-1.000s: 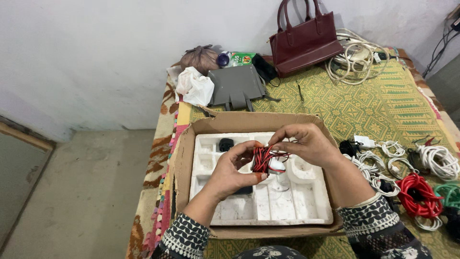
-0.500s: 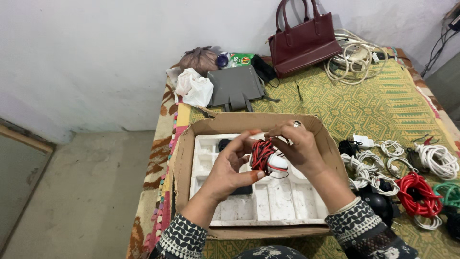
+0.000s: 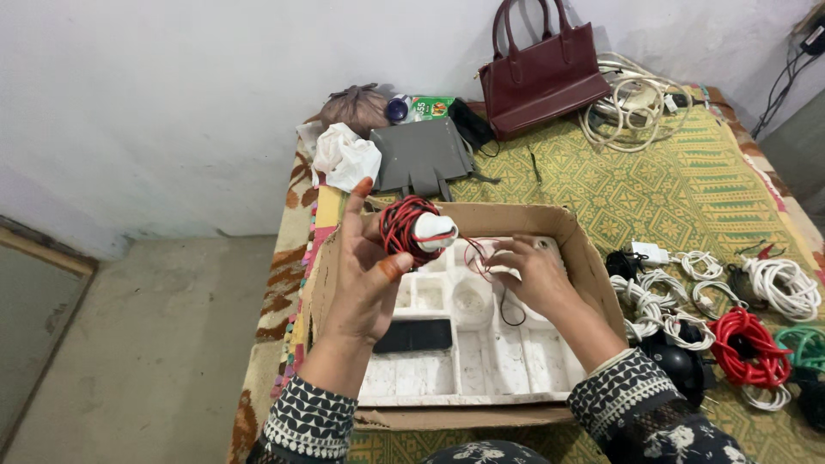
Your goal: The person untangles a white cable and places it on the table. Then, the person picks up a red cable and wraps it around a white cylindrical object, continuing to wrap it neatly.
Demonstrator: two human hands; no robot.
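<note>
My left hand (image 3: 361, 275) is raised above the left side of a cardboard box (image 3: 593, 266) and grips a small white device wound with red and black wire (image 3: 414, 230). The loose end of that wire (image 3: 481, 262) runs down to my right hand (image 3: 534, 277), which pinches it over the white foam tray (image 3: 498, 361) inside the box. A black flat object (image 3: 414, 336) lies in one tray compartment.
The box sits on a green patterned cloth (image 3: 653, 189). To the right lie white cable coils (image 3: 782, 288), a red coil (image 3: 748, 344), a green coil (image 3: 803, 345) and a white charger (image 3: 649, 252). At the back stand a maroon handbag (image 3: 540, 73), a grey pouch (image 3: 423, 155) and a white bag (image 3: 346, 159).
My left hand has lifted the wire-wound device up and to the left, out over the box edge. My right hand has dropped lower over the tray, keeping the wire's loose end.
</note>
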